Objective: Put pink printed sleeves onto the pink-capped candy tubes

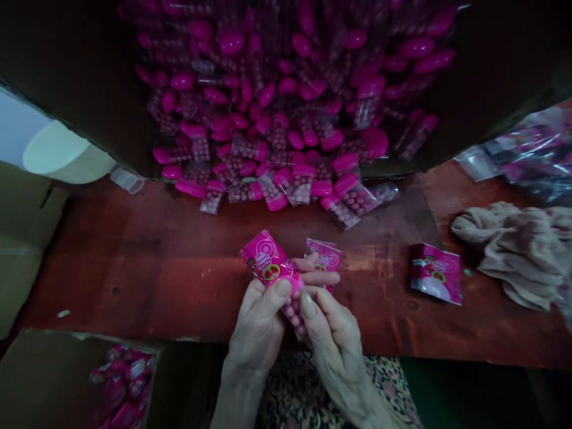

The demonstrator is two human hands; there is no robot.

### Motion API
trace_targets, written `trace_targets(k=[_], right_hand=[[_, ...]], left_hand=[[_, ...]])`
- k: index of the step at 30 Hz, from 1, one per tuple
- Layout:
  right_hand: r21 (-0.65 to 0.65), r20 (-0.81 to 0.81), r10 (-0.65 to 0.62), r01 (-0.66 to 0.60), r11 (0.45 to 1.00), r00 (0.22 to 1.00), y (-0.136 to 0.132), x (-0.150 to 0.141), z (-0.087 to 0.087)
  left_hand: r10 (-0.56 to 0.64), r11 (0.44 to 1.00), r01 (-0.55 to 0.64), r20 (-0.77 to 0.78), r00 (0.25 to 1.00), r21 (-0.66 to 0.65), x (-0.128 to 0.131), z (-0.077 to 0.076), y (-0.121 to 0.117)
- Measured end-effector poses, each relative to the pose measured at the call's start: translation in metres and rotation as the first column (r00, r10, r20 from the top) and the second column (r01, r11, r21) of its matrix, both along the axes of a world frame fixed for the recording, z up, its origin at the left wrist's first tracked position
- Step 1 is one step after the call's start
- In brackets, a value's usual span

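Observation:
Near the table's front edge, my left hand (259, 322) is closed on a pink printed wrapper (267, 253), thumb on top. My right hand (335, 328) pinches a clear candy container (294, 313) with pink balls inside and a pink cap. The cap end lies against the wrapper's lower end, between both thumbs; how far it sits inside is hidden by my fingers. Behind my right fingers, a few more printed wrappers (328, 253) lie on the table. Further right sits a folded stack of the same wrappers (437, 274).
A large box (482, 77) tipped toward me spills many pink-capped containers (272, 143) onto the wooden table (156, 256). A crumpled cloth (518, 244) and plastic bags (536, 149) lie right. At left are a white tub (62, 155) and a lower carton (67, 375) with wrapped pink pieces (127, 381).

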State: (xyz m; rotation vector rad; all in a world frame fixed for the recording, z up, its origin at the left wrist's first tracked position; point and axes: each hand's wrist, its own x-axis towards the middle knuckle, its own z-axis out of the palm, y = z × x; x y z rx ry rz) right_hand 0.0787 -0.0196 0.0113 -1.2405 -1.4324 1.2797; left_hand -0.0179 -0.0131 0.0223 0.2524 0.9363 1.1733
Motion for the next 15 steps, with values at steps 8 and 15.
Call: trace_targets(k=[8,15], right_hand=[[0.069,0.191,0.036,-0.050,0.996,0.981,-0.005,-0.006,-0.004],[0.038,0.190,0.001,-0.008,0.999,0.982,-0.017,-0.001,0.005]], left_hand=[[0.183,0.982,-0.185,-0.050,0.982,-0.042,0.007,0.003,-0.003],[0.145,0.988,-0.148,-0.100,0.984,-0.033,0.017,0.004,-0.011]])
